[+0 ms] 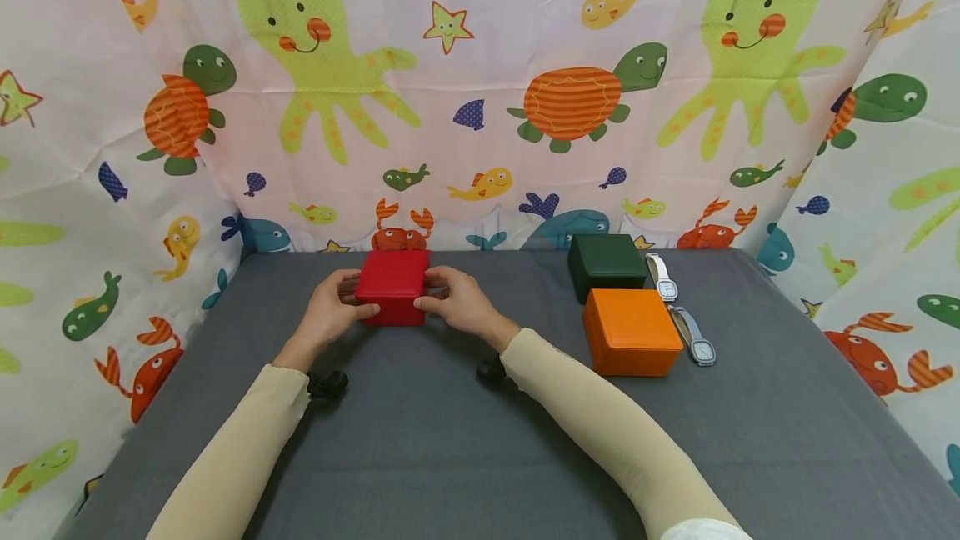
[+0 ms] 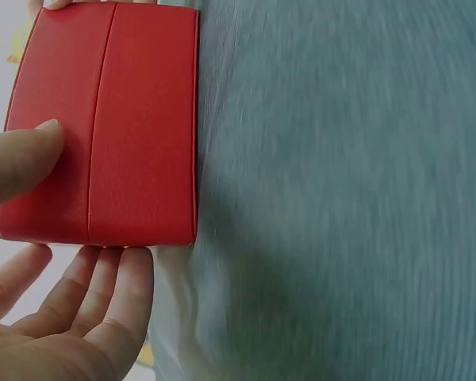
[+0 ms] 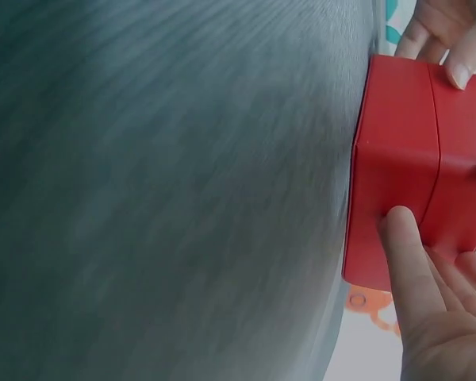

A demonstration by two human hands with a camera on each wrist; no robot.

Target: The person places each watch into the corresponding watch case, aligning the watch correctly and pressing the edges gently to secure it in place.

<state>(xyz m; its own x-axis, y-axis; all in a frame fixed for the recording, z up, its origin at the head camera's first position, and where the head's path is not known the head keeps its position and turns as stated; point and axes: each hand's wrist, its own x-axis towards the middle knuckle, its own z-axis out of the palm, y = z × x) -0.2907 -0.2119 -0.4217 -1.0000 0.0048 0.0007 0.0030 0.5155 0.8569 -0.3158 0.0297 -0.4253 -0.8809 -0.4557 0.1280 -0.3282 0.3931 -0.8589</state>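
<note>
A closed red box [image 1: 393,280] sits at the back of the grey table, left of centre. My left hand [image 1: 327,308] holds its left side, the thumb on the front face and the other fingers along the side. From the opposite side my right hand [image 1: 462,303] grips the same box, its thumb at the front right corner. In the left wrist view, a seam runs across the front of the red box [image 2: 143,127] between lid and base. The right wrist view shows fingers [image 3: 408,254] lying against the side of the box.
To the right stand an orange box [image 1: 632,333] and, behind it, a dark green box [image 1: 607,262]. Beside them lie a white-strapped watch [image 1: 663,280] and a grey-blue watch [image 1: 696,342]. A curtain [image 1: 465,82] with sea animals hangs behind the table.
</note>
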